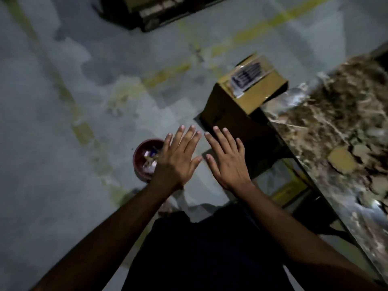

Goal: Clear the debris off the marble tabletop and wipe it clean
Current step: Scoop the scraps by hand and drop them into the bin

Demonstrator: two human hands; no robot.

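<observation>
My left hand (178, 158) and my right hand (227, 160) are stretched out side by side over the floor, palms down, fingers straight and spread, holding nothing. The marble tabletop (315, 131) runs along the right edge of the view, to the right of both hands. Torn brown cardboard scraps (341, 159) and other debris lie on it. A dark red bucket (139, 158) with crumpled scraps inside stands on the floor, partly hidden under my left hand.
A taped cardboard box (249, 91) stands on the floor beside the table's far end. The grey concrete floor (63, 143) has yellow painted lines. A dark pallet-like object (147, 9) lies at the top. The view is blurred.
</observation>
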